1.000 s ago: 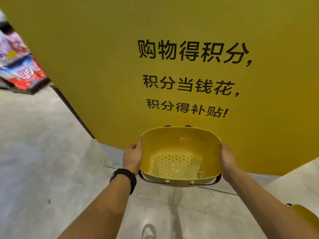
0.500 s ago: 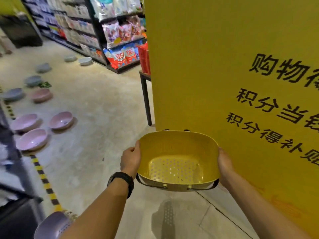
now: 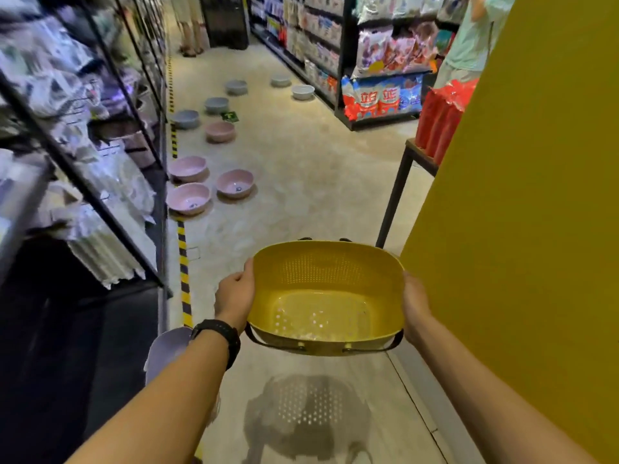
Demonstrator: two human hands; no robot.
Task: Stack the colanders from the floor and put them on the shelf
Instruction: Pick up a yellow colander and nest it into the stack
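Note:
I carry a yellow perforated colander [image 3: 326,296] with dark handles at waist height over the floor. My left hand [image 3: 234,296] grips its left rim, and my right hand [image 3: 414,304] grips its right rim. Several pink colanders [image 3: 234,183] and grey ones [image 3: 185,118] lie scattered on the aisle floor ahead. A lilac colander [image 3: 165,349] shows partly behind my left forearm. The shelf [image 3: 100,182] on my left holds packaged goods.
A tall yellow panel [image 3: 522,229] rises close on my right. A black-legged table [image 3: 398,192] with red packs stands beside it. Product shelves [image 3: 368,61] line the far right of the aisle. Two people stand in the distance. Yellow-black tape [image 3: 182,259] runs along the floor.
My view has swung left from the yellow panel to the aisle, bringing the left shelf and the floor colanders into sight. Both hands keep their hold on the yellow colander.

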